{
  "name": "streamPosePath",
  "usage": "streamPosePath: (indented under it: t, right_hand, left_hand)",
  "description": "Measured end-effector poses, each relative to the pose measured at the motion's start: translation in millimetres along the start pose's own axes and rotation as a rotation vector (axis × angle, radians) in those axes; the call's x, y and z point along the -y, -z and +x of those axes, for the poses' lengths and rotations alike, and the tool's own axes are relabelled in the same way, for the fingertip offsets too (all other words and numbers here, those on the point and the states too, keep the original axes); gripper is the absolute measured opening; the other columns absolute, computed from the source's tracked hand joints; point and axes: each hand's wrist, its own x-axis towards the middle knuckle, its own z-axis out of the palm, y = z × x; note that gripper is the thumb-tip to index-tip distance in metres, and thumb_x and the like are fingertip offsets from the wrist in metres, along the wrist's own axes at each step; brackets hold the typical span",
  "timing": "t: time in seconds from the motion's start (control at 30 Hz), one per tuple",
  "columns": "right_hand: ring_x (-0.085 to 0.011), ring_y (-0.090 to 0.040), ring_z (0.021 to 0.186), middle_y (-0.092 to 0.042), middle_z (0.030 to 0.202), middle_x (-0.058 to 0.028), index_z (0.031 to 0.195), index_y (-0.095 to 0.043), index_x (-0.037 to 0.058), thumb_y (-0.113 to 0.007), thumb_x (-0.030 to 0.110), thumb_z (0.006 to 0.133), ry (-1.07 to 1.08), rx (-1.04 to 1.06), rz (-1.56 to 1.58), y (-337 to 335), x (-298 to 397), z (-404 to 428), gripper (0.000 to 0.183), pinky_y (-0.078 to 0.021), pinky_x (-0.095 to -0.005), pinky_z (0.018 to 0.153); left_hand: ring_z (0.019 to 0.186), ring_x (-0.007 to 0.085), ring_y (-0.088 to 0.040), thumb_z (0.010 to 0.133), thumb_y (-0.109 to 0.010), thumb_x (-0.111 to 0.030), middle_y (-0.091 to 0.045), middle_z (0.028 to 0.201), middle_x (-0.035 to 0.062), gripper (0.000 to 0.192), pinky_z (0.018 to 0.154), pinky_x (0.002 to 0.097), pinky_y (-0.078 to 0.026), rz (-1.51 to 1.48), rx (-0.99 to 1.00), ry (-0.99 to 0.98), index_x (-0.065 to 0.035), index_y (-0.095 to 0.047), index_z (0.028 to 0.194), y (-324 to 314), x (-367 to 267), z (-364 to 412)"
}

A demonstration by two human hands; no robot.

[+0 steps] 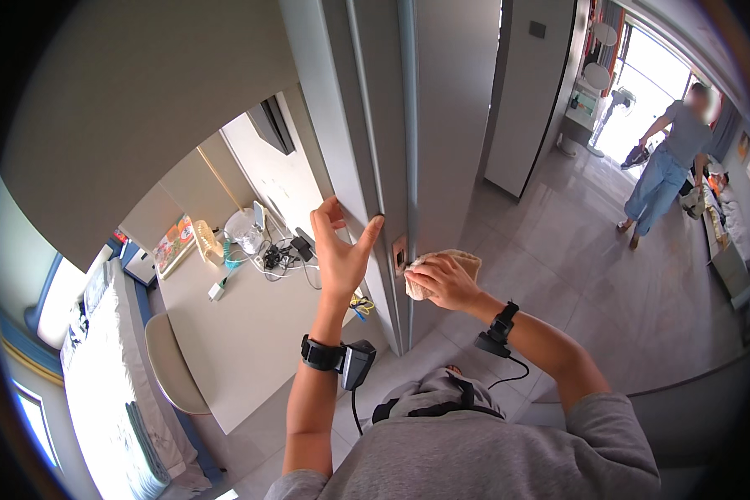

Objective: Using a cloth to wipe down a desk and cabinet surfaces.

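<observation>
A grey door frame [365,156] rises in front of me, with a metal strike plate [399,255] set into its inner face. My left hand [344,253] grips the frame's outer edge, thumb on the face and fingers curled at the far side, partly hidden. Bunched in my right hand [444,282] is a beige cloth [467,261], held beside the strike plate. Whether the cloth touches the plate is hard to tell. Both wrists wear black straps with small cabled devices.
Left of the frame, a desk [225,350] bears tangled cables [280,255] and a plastic container [244,230]. A chair [172,365] and a bed [100,375] stand beyond. Across the tiled floor [537,275], a person [669,156] carries a shoe [635,157] near a fan [622,99].
</observation>
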Motion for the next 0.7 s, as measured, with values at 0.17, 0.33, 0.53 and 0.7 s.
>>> streamPosePath:
  t: [0.17, 0.33, 0.53, 0.7]
  right_hand:
    - [-0.0197, -0.043, 0.11, -0.045, 0.117, -0.0001, 0.123, -0.051, 0.0147, -0.07, 0.012, 0.065, -0.106, -0.158, -0.071, 37.5, 14.9, 19.8, 0.061, -0.0377, -0.0395, 0.094]
    - [-0.0215, -0.044, 0.107, -0.044, 0.116, -0.001, 0.123, -0.052, 0.0142, -0.069, 0.011, 0.065, -0.115, -0.094, -0.145, 35.7, 6.7, 17.1, 0.06, -0.0381, -0.041, 0.093]
    - [-0.0225, -0.045, 0.102, -0.045, 0.113, -0.0018, 0.123, -0.051, 0.014, -0.07, 0.013, 0.065, -0.139, -0.113, -0.088, 44.1, 17.9, 36.8, 0.061, -0.0386, -0.0421, 0.09]
    - [-0.0237, -0.045, 0.1, -0.046, 0.11, -0.0034, 0.123, -0.05, 0.0124, -0.07, 0.014, 0.065, -0.106, -0.127, -0.147, 31.3, 18.6, 26.2, 0.062, -0.0388, -0.0415, 0.087]
  left_hand:
    - [0.092, 0.0186, -0.051, 0.075, -0.073, -0.025, -0.051, 0.101, 0.0112, 0.059, 0.079, 0.0312, -0.043, 0.019, -0.01, 0.02, 0.0047, -0.042, 0.115, 0.8, -2.4, -0.9]
    - [0.092, 0.0185, -0.05, 0.075, -0.073, -0.025, -0.051, 0.101, 0.0113, 0.059, 0.079, 0.0313, -0.042, 0.007, -0.01, 0.011, 0.0048, -0.042, 0.115, -1.7, -6.5, 1.1]
    - [0.091, 0.0183, -0.049, 0.074, -0.074, -0.024, -0.05, 0.101, 0.0119, 0.06, 0.08, 0.0315, -0.042, 0.028, -0.005, -0.009, 0.005, -0.042, 0.116, -0.1, -4.0, -0.7]
    - [0.09, 0.019, -0.049, 0.075, -0.073, -0.024, -0.048, 0.101, 0.0118, 0.06, 0.079, 0.0318, -0.042, 0.039, 0.0, -0.027, 0.0052, -0.041, 0.117, -0.5, -6.6, -0.6]
